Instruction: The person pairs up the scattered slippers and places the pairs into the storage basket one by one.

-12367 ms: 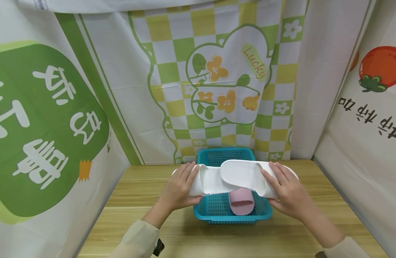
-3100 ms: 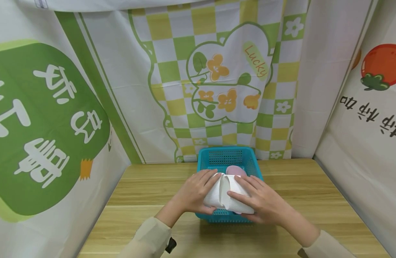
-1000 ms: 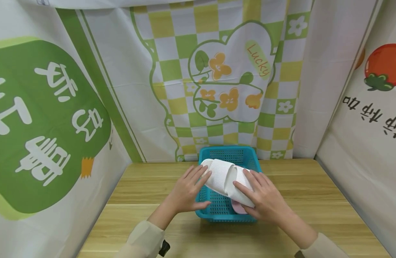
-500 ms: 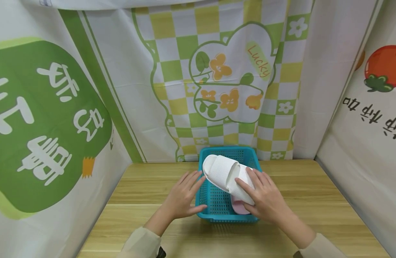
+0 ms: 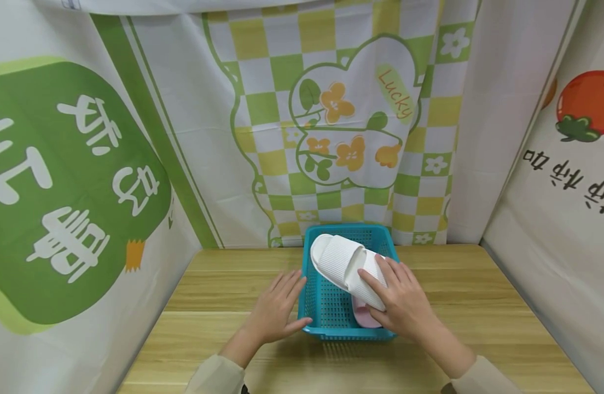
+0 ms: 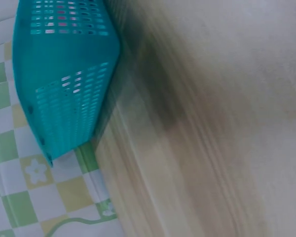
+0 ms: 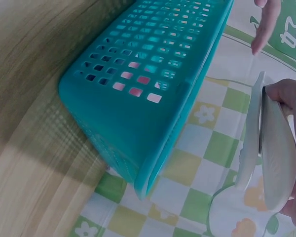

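My right hand (image 5: 405, 301) grips a pair of white slippers (image 5: 337, 260), one pushed into the other so that their ribbed straps sit in line. The pair slants over the blue basket (image 5: 331, 332), heel or toe end pointing to the back left. In the right wrist view the white slippers (image 7: 278, 158) stand above the basket's rim, sole edges side by side. My left hand (image 5: 277, 306) is beside the basket's left rim, fingers straight and thumb spread, with nothing in it. Inside the basket lies a pink slipper (image 5: 365, 317), partly hidden under the white pair.
The basket stands on a wooden table (image 5: 223, 317) against a checked cloth (image 5: 326, 202) at the back. Printed cloth walls close in the left and right sides.
Earlier each hand held one white slipper, and the two were pushed together. Since then my left hand has let go and moved left and down to the basket's side; my right keeps the pair.
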Tool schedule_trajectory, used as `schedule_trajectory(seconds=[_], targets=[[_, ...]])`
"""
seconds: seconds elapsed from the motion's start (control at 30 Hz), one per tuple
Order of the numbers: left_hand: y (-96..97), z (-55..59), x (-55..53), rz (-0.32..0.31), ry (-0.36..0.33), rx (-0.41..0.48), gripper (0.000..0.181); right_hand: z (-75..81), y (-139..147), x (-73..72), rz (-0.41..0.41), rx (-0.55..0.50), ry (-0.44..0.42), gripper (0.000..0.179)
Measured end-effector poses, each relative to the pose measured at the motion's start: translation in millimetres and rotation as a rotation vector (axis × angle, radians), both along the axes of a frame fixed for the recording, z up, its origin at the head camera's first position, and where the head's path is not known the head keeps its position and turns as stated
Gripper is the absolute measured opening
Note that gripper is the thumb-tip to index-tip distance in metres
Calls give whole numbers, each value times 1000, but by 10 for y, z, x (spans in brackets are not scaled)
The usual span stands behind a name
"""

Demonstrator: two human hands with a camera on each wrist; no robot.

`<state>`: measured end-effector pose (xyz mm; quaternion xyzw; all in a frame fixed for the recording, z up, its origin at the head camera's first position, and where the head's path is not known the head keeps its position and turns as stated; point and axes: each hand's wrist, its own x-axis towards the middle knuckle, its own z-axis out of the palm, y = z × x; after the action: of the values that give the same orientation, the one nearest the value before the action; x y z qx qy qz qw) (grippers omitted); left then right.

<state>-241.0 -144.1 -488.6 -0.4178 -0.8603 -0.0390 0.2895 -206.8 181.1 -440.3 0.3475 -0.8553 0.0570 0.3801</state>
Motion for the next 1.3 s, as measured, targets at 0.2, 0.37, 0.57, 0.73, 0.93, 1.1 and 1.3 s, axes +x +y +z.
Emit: schedule_trajectory(seconds=[0.2, 0.37, 0.57, 0.73, 0.93, 1.1, 1.3], targets=[[-29, -107, 23, 36, -61, -32, 91, -33, -14, -41, -6, -13, 25, 76], [-32, -185, 33, 67, -132, -56, 88, -58, -29, -78, -9, -37, 50, 73], [-23, -259, 50, 102, -206, -100, 86, -54, -63, -96, -51, -38, 9, 72], [-7, -281, 75, 127, -258, -118, 85, -55, -93, -128, -56, -56, 20, 74], [6, -264, 95, 124, -262, -109, 84, -77, -132, -175, -60, -87, 47, 72], [9, -283, 88, 127, -257, -107, 85, -83, -172, -204, -70, -105, 46, 72], [9, -290, 98, 140, -264, -129, 85, -110, -223, -248, -97, -132, 34, 73]])
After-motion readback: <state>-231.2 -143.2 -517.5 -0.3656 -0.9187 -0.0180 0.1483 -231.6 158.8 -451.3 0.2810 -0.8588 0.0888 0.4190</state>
